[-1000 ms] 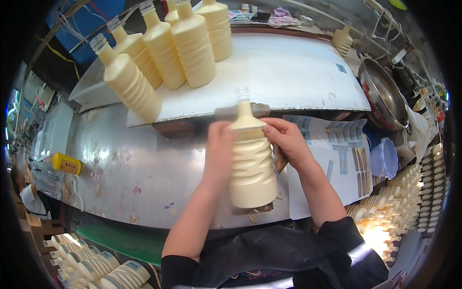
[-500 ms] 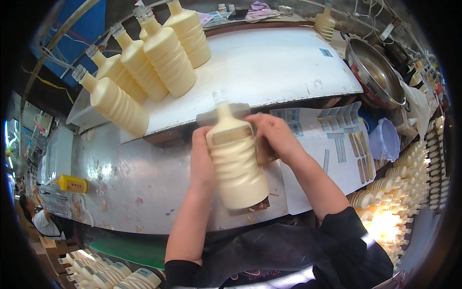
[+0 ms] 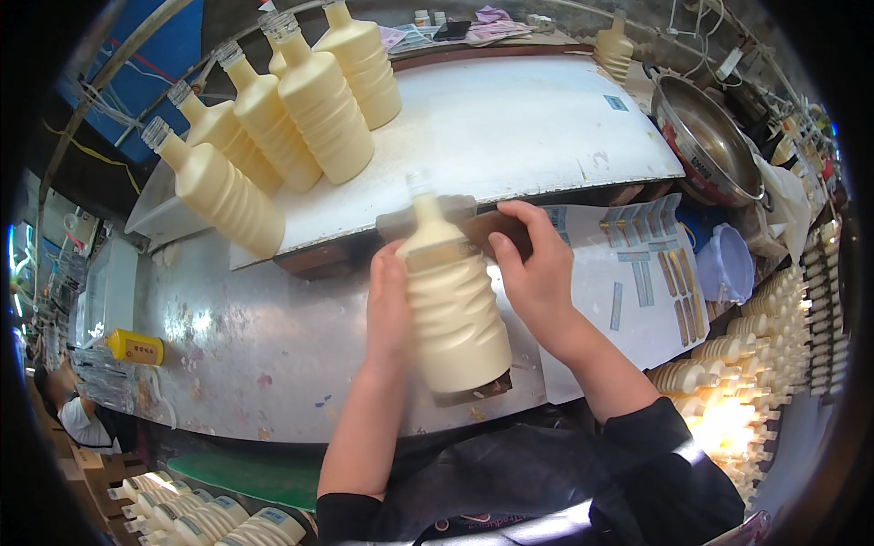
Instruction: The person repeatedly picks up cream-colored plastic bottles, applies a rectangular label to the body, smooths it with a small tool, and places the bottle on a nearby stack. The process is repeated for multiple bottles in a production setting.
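Metal worktable (image 3: pixel 246 373), cream bottle (image 3: pixel 460 320) — left hand (image 3: pixel 389 305) against its side, grip unclear, right hand (image 3: pixel 539 278) open, just beside

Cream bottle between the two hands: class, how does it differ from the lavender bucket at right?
Colour: the cream bottle is creamy yellow, the lavender bucket pale purple.
Shape: the bottle tapers to a slim neck; the bucket is wide at the top.
Contact: the left hand touches the bottle; no hand touches the bucket.
Both are pale.

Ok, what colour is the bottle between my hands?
The bottle is pale creamy yellow, with a clear-looking neck top; it shows best in the head view.
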Available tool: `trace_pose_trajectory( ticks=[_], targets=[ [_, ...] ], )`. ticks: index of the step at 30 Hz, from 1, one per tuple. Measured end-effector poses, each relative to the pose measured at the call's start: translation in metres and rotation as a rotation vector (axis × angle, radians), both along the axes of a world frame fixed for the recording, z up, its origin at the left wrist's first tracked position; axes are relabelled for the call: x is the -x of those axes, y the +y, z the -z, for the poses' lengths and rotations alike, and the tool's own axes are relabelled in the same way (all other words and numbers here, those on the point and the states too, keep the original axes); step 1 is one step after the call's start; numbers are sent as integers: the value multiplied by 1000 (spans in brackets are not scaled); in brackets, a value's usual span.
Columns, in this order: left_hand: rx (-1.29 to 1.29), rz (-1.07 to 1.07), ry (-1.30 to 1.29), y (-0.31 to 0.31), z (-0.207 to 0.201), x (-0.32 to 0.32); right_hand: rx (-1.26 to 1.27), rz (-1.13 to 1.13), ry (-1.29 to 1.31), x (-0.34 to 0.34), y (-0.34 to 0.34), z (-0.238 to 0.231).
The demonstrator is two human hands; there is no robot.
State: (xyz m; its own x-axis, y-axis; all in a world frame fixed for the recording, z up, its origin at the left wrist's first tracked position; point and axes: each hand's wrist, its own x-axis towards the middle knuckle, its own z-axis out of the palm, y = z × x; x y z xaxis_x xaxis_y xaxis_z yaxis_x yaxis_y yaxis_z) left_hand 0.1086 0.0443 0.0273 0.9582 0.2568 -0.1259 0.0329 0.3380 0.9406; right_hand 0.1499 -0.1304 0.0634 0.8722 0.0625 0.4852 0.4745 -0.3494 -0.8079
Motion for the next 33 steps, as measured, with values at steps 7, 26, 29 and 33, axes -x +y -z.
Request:
trace_pose_trajectory(
  ticks=[7, 26, 29, 33],
  targets=[
    [281, -76, 50, -9, -17, 3, 348, -248, -655, 12, 24, -32],
    [585, -51, 84, 0, -5, 8, 75, -150, -47, -8, 65, -68],
    [448, -70, 84, -8, -19, 6, 143, -163, 18, -14, 74, -63],
    [-25, -83, 35, -12, -8, 2, 250, -139, 18, -19, 68, -40]
  ],
)
